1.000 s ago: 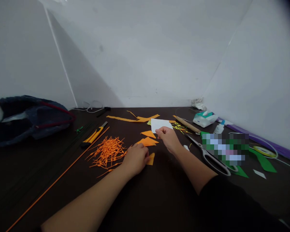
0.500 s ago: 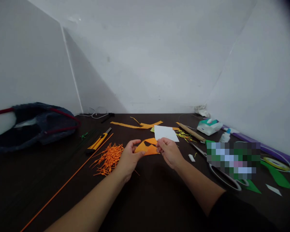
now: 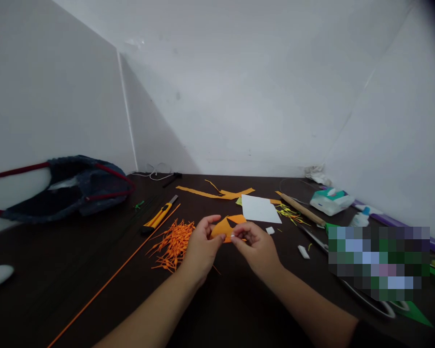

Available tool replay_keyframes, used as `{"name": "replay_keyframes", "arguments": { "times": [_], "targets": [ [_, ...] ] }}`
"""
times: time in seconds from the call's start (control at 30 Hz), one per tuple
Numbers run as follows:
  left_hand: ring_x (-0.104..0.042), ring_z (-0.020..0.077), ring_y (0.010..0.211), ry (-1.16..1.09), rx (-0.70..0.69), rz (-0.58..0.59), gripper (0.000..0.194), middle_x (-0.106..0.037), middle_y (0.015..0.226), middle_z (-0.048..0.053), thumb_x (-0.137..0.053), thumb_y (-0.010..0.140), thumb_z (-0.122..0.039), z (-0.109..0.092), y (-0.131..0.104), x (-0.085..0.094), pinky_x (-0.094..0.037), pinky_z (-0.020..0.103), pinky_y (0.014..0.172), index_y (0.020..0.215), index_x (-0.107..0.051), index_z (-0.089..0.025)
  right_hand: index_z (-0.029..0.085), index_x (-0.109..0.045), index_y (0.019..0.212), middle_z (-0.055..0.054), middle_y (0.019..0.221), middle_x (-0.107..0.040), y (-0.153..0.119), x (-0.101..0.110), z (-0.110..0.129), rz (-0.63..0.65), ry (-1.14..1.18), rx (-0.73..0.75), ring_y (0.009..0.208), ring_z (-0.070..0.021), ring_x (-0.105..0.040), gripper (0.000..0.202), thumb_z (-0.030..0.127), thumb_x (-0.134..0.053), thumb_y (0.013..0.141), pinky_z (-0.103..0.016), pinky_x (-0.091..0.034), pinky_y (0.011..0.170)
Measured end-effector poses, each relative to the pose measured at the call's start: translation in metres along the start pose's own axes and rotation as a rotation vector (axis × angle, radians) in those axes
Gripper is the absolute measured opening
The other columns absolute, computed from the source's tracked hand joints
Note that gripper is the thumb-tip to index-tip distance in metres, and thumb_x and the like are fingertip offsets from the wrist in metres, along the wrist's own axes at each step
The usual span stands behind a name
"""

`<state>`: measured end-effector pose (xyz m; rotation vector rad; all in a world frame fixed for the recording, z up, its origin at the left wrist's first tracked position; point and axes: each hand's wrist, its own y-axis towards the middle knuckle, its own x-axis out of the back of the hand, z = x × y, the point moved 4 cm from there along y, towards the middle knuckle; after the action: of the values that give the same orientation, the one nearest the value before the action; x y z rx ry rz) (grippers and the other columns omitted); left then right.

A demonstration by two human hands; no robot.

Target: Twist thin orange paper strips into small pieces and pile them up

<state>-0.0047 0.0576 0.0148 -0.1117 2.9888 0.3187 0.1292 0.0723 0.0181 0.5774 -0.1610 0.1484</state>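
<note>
The left hand (image 3: 201, 246) holds the orange paper (image 3: 221, 228) between thumb and fingers, over the table (image 3: 239, 304) just right of the orange stamens (image 3: 174, 244), while the right hand (image 3: 259, 247) has its fingers pinched narrow on what looks like a small white bit (image 3: 233, 235) near the paper's edge. Good handling here probably means a light left grip that leaves the paper uncreased, with both sets of fingertips close together for fine control.
</note>
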Motion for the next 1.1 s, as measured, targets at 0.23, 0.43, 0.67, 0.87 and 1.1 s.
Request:
{"name": "replay_keyframes", "arguments": {
  "times": [0.23, 0.43, 0.67, 0.87, 1.1],
  "targets": [
    [-0.059, 0.0156, 0.082, -0.020, -0.063, 0.048, 0.039, -0.063, 0.089, 0.004, -0.057, 0.070, -0.013, -0.011, -0.007, -0.005, -0.046, 0.029, 0.075, 0.107, -0.044, -0.018, 0.021, -0.059, 0.071, -0.002, 0.071, -0.061, -0.001, -0.001, 0.016, -0.075, -0.169, 0.147, 0.067, -0.0162, -0.057, 0.003, 0.019, -0.057, 0.070, -0.029, -0.047, 0.063],
    [-0.060, 0.0162, 0.080, 0.003, -0.053, 0.049, 0.037, -0.063, 0.086, 0.005, -0.057, 0.070, -0.013, -0.010, -0.007, -0.006, -0.045, 0.030, 0.074, 0.105, -0.046, -0.017, 0.022, -0.059, 0.068, -0.002, 0.071, -0.060, 0.001, 0.001, 0.020, -0.087, -0.207, 0.191, 0.069, -0.0165, -0.056, 0.005, 0.018, -0.058, 0.071, -0.029, -0.045, 0.063],
    [-0.059, 0.0150, 0.073, 0.007, -0.019, 0.037, 0.038, -0.062, 0.079, 0.002, -0.063, 0.067, -0.019, -0.010, -0.008, -0.007, -0.045, 0.027, 0.068, 0.101, -0.047, -0.016, 0.020, -0.058, 0.067, 0.000, 0.066, -0.056, 0.003, -0.001, 0.007, -0.064, -0.111, 0.003, 0.060, -0.0142, -0.051, 0.006, 0.023, -0.056, 0.073, -0.026, -0.042, 0.057],
    [-0.059, 0.0137, 0.073, -0.076, 0.055, -0.010, 0.039, -0.062, 0.082, 0.003, -0.065, 0.066, -0.020, -0.005, -0.008, -0.006, -0.044, 0.027, 0.069, 0.101, -0.049, -0.015, 0.019, -0.058, 0.069, 0.000, 0.067, -0.059, 0.001, -0.005, 0.002, -0.057, -0.022, -0.084, 0.064, -0.0156, -0.054, 0.009, 0.026, -0.054, 0.075, -0.028, -0.043, 0.061],
    [-0.057, 0.0102, 0.072, -0.170, 0.085, -0.034, 0.036, -0.061, 0.084, 0.001, -0.065, 0.065, -0.016, -0.002, -0.008, -0.005, -0.044, 0.023, 0.070, 0.097, -0.051, -0.017, 0.021, -0.062, 0.083, -0.002, 0.076, -0.060, -0.001, 0.003, 0.001, -0.010, 0.075, -0.079, 0.070, -0.0158, -0.055, 0.014, 0.027, -0.050, 0.078, -0.030, -0.044, 0.068]
  ]
}}
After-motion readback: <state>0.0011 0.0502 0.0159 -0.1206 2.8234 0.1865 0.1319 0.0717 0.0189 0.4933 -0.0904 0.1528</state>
